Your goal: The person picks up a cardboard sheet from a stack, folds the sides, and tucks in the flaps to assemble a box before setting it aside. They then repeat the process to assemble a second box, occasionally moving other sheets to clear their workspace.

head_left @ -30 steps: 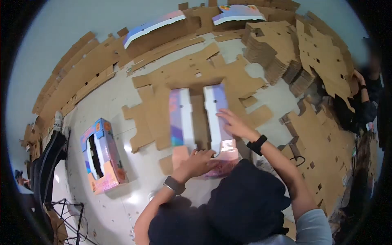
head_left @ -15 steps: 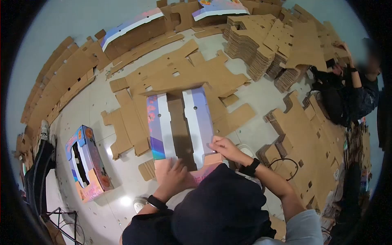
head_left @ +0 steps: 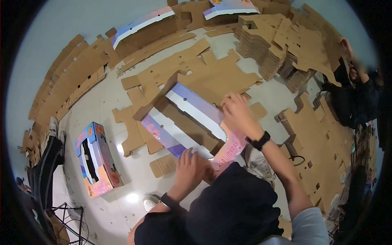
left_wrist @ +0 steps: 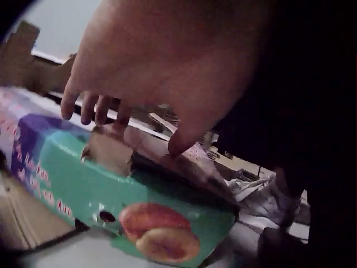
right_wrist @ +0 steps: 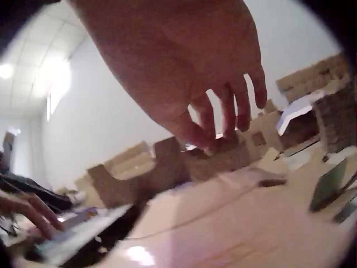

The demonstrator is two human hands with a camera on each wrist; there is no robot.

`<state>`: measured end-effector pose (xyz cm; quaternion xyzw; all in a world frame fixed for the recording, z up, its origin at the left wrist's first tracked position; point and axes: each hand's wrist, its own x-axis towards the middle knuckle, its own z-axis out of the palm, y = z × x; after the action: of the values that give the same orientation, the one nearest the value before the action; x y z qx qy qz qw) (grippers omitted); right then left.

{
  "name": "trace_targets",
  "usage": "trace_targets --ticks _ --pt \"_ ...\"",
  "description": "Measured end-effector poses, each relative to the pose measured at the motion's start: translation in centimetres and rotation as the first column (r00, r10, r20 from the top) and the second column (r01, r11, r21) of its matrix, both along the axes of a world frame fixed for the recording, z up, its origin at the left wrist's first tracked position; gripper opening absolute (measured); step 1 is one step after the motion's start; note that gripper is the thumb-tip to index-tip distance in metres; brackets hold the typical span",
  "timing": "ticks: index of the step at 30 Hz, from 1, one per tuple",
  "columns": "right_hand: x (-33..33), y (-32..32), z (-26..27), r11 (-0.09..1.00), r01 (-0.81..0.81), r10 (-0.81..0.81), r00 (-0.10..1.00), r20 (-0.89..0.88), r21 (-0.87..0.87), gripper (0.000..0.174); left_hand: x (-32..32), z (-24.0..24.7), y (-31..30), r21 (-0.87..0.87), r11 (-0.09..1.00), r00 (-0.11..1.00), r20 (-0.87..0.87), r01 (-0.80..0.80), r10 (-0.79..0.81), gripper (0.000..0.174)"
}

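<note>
A printed cardboard box (head_left: pixel 230 149) in purple, pink and white, with a long opening in its top, lies turned at an angle before the person. My left hand (head_left: pixel 190 169) is at its near left edge, fingers over the edge. In the left wrist view the fingers and thumb hang spread above the box's green side (left_wrist: pixel 95 178), which bears a fruit print. My right hand (head_left: pixel 240 116) is over the right edge near the pink end. Its fingers bend downward in the right wrist view, with nothing seen between them. A brown end flap (head_left: pixel 157 98) stands up at the box's far end.
A similar finished-looking box (head_left: pixel 98 159) stands on the floor at the left. Flat cardboard sheets (head_left: pixel 220 77) lie beyond the box, and tall stacks of cardboard (head_left: pixel 261 45) rise at the back right. Another person (head_left: pixel 355 94) sits at the far right. A shoe (head_left: pixel 259 165) is beside the box.
The box has turned counterclockwise, its far end swinging left. My right hand has moved from the near right side up along the right edge; my left hand has shifted to the near left edge.
</note>
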<state>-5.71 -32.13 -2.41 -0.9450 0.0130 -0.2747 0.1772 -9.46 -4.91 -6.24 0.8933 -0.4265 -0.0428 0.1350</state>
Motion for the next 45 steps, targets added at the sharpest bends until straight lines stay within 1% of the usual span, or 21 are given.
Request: trace_targets --ticks 2,4,6,8,13,16,19,23,24,25,26,28,29,31,33,35,37,40,41,43,45 --pt "-2.4 3.4 1.8 0.954 -0.296 0.285 0.946 -0.154 -0.054 0.021 0.1 -0.8 0.9 -0.047 0.993 0.973 -0.209 -0.107 0.095 0.070" --pt "-4.4 7.8 -0.7 0.890 -0.453 0.406 0.754 -0.517 0.037 0.027 0.5 -0.5 0.9 -0.090 0.991 0.972 -0.222 -0.100 0.078 0.073" --pt "-6.1 10.1 -3.4 0.824 -0.567 0.525 0.757 -0.389 0.007 0.038 0.9 -0.4 0.9 -0.127 0.989 0.970 -0.238 -0.082 0.050 0.075" --pt "-6.5 10.5 -4.6 0.849 -0.527 0.486 0.760 -0.433 0.028 0.043 1.4 -0.1 1.3 0.009 0.998 0.978 -0.197 -0.068 0.068 0.075" --pt "-5.8 11.7 -5.3 0.825 -0.565 0.518 0.748 -0.416 0.012 0.056 2.3 -1.1 3.1 -0.001 1.000 0.969 -0.246 0.018 -0.018 0.075" --pt "-4.8 13.7 -6.4 0.856 -0.516 0.503 0.834 -0.229 0.000 0.053 2.4 -0.4 3.6 0.259 0.966 1.000 -0.024 -0.005 0.012 0.082" --pt "-4.8 15.8 -6.5 0.800 -0.550 0.443 0.811 -0.382 -0.240 0.048 2.3 -0.1 4.0 0.285 0.954 0.994 -0.019 -0.094 0.104 0.081" --pt "-5.1 17.3 -7.7 0.772 -0.524 0.345 0.821 -0.454 -0.361 0.036 2.5 -1.6 4.5 0.307 0.947 0.991 0.115 -0.098 0.066 0.075" --pt "-5.2 17.0 -8.1 0.794 -0.605 0.546 0.753 -0.366 -0.062 0.029 2.6 -1.8 4.5 0.305 0.947 0.992 0.110 -0.098 0.067 0.073" --pt "-5.2 16.7 -7.7 0.711 -0.664 0.703 0.678 -0.214 0.233 0.023 2.7 -1.8 4.5 0.304 0.948 0.992 0.104 -0.098 0.069 0.070" --pt "-5.2 16.6 -7.4 0.711 -0.663 0.703 0.678 -0.215 0.233 0.023 2.9 -1.9 4.6 0.303 0.948 0.992 0.103 -0.097 0.069 0.070" --pt "-5.5 16.3 -6.1 0.519 -0.795 0.831 0.556 0.035 0.312 0.023 3.1 -2.2 4.7 0.261 0.962 0.994 0.098 -0.082 0.058 0.072" --pt "-5.3 15.0 -4.9 0.504 -0.832 0.853 0.522 0.023 0.231 0.027 3.0 -1.8 4.6 0.231 0.970 0.996 0.065 -0.071 0.058 0.076" --pt "-3.8 11.7 -1.0 0.534 -0.737 0.799 0.601 0.037 0.415 0.027 2.9 -1.2 4.7 0.256 0.965 0.998 0.049 -0.057 0.046 0.072" --pt "-2.2 7.6 -0.9 0.816 -0.513 0.543 0.839 -0.047 0.267 0.027 2.9 -0.3 4.6 0.277 0.959 0.998 0.037 -0.052 0.044 0.069" --pt "-3.0 2.4 1.6 0.926 -0.374 0.376 0.926 -0.028 0.058 0.027 2.7 0.8 3.4 0.194 0.981 0.992 0.126 -0.017 -0.008 0.069" --pt "-2.9 -0.4 0.3 0.924 -0.296 0.134 0.843 -0.521 -0.242 0.042 3.4 2.4 1.9 0.136 0.990 0.997 0.058 0.048 -0.056 0.069" --pt "-5.3 -2.0 -1.2 0.919 -0.390 0.265 0.723 -0.638 -0.061 0.062 3.6 3.6 0.2 0.068 0.991 0.991 0.053 0.116 -0.120 0.067" --pt "-5.4 -1.9 -0.1 0.911 -0.413 0.292 0.652 -0.700 -0.004 0.085 3.6 3.7 0.0 0.144 0.979 0.989 0.012 0.142 -0.145 0.063" --pt "-6.9 -1.3 0.6 0.905 -0.420 0.269 0.681 -0.681 -0.063 0.092 3.5 3.8 0.4 0.221 0.962 0.987 -0.031 0.162 -0.159 0.059" --pt "-8.6 -0.2 0.6 0.901 -0.395 0.187 0.726 -0.661 -0.180 0.108 3.5 3.8 0.9 0.177 0.984 0.988 -0.150 -0.010 0.036 0.034"
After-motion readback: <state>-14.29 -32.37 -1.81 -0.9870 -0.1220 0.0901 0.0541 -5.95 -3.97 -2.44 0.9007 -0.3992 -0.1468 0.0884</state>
